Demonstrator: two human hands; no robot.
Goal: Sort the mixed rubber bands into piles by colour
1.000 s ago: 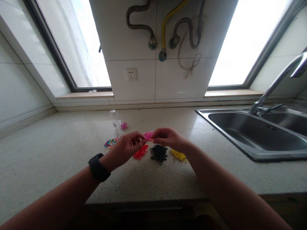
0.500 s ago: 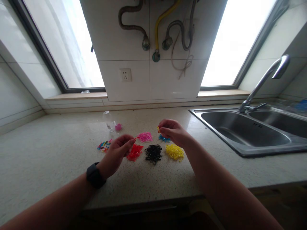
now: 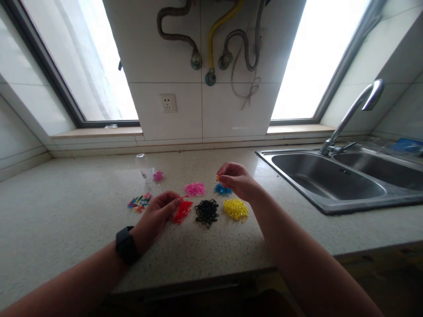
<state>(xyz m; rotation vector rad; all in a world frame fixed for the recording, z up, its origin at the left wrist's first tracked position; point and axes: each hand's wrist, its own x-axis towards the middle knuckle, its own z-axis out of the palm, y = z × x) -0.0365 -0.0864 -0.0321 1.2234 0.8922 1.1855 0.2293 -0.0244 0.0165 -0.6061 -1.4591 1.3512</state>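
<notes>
Small rubber bands lie on the counter, sorted in piles by colour. My left hand [image 3: 160, 214], with a dark watch at the wrist, pinches a red rubber band [image 3: 184, 197] just over the red pile [image 3: 183, 212]. Between thumb and forefinger of my right hand [image 3: 238, 181] is a yellow rubber band [image 3: 217, 178], held above the blue pile [image 3: 222, 189]. The black pile [image 3: 206, 213] and yellow pile [image 3: 235, 209] lie nearer me, the pink pile [image 3: 195, 189] farther back. Left of my left hand is a mixed-colour pile [image 3: 136, 203], partly covered by it.
A clear bottle [image 3: 142, 166] stands at the back left beside a pink cap [image 3: 158, 176]. A double steel sink [image 3: 325, 176] with a faucet [image 3: 350, 114] is on the right. Hoses and a socket [image 3: 168, 103] are on the tiled wall behind the speckled counter [image 3: 82, 211].
My left hand has dropped slightly toward the red pile, still pinching the red band. My right hand keeps its pinch on the yellow one. The whole view has shifted a little.
</notes>
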